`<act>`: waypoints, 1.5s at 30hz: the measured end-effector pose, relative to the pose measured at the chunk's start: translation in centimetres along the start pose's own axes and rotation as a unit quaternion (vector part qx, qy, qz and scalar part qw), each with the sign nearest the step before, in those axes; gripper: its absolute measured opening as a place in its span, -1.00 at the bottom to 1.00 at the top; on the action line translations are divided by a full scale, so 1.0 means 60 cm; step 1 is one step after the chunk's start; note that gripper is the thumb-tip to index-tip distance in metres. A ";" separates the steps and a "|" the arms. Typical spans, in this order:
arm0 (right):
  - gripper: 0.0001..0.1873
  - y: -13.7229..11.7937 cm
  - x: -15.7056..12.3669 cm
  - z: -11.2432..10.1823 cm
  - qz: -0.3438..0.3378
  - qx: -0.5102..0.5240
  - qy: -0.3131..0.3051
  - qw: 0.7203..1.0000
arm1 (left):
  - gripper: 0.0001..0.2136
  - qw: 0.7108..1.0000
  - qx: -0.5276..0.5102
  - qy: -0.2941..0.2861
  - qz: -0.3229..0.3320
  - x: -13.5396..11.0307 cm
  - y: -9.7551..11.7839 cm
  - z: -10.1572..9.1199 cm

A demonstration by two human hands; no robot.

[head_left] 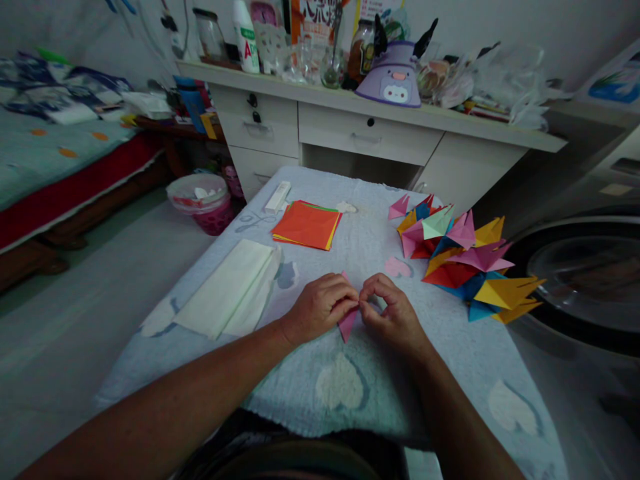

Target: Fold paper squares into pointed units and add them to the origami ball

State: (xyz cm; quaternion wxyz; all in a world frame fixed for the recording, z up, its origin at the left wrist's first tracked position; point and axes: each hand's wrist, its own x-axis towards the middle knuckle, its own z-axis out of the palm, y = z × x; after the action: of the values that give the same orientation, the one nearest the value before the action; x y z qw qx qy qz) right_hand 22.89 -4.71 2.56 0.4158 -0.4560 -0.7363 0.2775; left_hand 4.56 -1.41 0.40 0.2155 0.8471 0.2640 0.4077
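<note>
A small pink folded paper (347,325) is between my hands at the middle of the cloth-covered table. My left hand (323,303) pinches it, fingers and thumb pressed together over its upper part. My right hand (393,313) meets it from the other side, thumb and forefinger pinched together at the paper's right edge. Part of the paper is hidden behind my fingers. Beyond my left hand lies a stack of square coloured paper (307,225), orange on top. To the right sits a pile of folded paper cranes (465,260) in pink, yellow, red and blue.
A folded pale cloth or paper (225,287) lies on the table's left side, with a white narrow box (277,197) behind it. A white desk (350,120) with jars and a purple visor hat (393,75) stands beyond. A pink bin (205,203) is on the floor, left.
</note>
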 end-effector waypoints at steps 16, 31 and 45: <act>-0.92 0.005 -0.001 0.000 0.032 0.000 0.002 0.999 | -0.94 0.989 -0.106 -0.007 -0.106 0.005 0.004 -0.005; -0.96 0.004 -0.003 0.001 0.063 0.060 0.002 0.996 | -0.94 0.990 -0.102 -0.001 -0.101 0.003 0.002 -0.005; -0.95 0.001 0.000 0.002 0.070 0.075 0.011 0.995 | -0.96 0.993 -0.082 0.004 -0.086 0.002 0.003 -0.004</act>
State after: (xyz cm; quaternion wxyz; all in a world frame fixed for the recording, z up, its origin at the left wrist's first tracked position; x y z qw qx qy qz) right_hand 22.80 -4.71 2.44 0.4361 -0.4771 -0.6750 0.3558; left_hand 4.48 -1.41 0.72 0.3172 0.7993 0.3028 0.4109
